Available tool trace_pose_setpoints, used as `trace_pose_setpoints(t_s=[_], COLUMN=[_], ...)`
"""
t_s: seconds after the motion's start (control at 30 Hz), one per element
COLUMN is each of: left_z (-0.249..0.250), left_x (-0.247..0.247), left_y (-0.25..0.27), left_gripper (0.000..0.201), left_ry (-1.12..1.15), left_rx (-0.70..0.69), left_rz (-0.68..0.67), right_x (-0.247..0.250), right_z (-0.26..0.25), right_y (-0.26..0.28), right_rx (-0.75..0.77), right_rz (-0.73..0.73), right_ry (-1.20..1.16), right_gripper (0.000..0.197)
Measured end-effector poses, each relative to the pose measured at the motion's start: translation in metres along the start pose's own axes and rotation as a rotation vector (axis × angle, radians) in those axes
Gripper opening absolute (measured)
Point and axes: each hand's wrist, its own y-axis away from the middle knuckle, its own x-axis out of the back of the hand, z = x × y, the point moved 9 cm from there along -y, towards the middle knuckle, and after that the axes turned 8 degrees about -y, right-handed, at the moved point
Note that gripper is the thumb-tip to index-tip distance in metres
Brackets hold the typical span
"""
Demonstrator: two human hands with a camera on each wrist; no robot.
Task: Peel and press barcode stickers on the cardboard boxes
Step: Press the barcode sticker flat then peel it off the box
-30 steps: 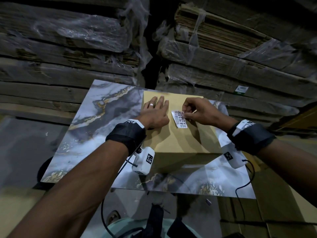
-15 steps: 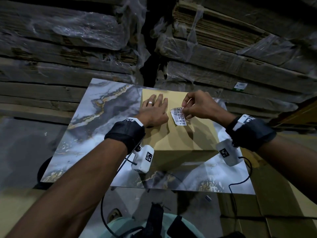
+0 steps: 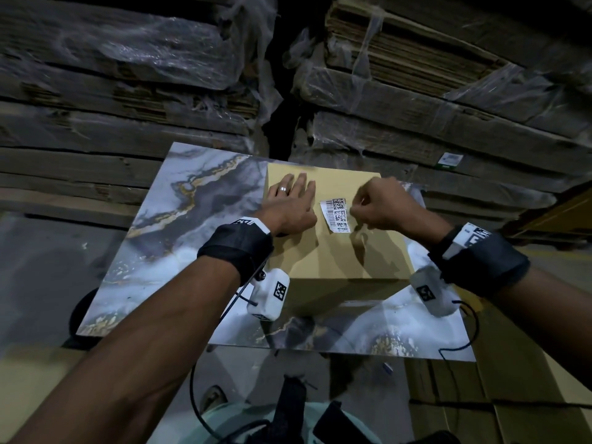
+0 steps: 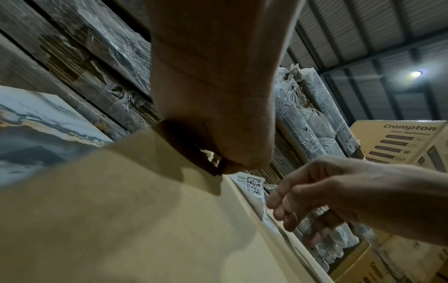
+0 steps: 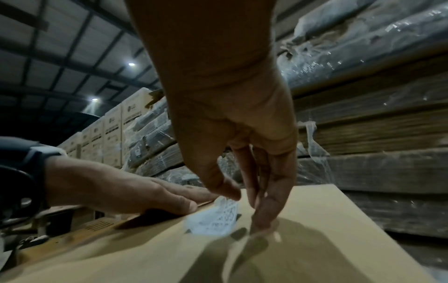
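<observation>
Beside "Crompton" cartons (image 4: pixel 397 141), left hand (image 3: pixel 290 206) lies flat on box (image 3: pixel 339 254); right hand (image 3: pixel 384 208) pinches barcode sticker (image 3: pixel 337 215).

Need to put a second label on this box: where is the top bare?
Bare: the box top from the barcode sticker to the near edge. Crowded: the far half, where the left hand lies flat and the right hand pinches the sticker.

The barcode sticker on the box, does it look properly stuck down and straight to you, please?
Not quite: the barcode sticker sits slightly askew on the cardboard box, and its right edge curls up where the right hand pinches it. The left hand rests flat beside it.
</observation>
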Motion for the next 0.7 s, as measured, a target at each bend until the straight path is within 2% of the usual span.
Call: trace_pose_setpoints(t_s=[0.07, 0.27, 0.6, 0.7], left_z=[0.0, 0.001, 0.001, 0.0], left_x=[0.001, 0.001, 0.001, 0.002], left_y=[0.0, 0.0, 0.0, 0.001], left_gripper=[0.067, 0.068, 0.069, 0.069], left_ry=[-0.009, -0.02, -0.007, 0.0], left_rx=[-0.001, -0.004, -0.009, -0.013], left_rz=[0.001, -0.018, -0.013, -0.009], right_x=[-0.012, -0.019, -0.022, -0.023], right_z=[0.004, 0.004, 0.007, 0.007], right_y=[0.007, 0.01, -0.003, -0.002], right_rx=[-0.033, -0.056, -0.187, -0.258], right_rz=[-0.094, -0.033, -0.155, -0.216], right_ry=[-0.013, -0.094, -0.113, -0.314], right_gripper=[0.014, 0.007, 0.012, 0.01])
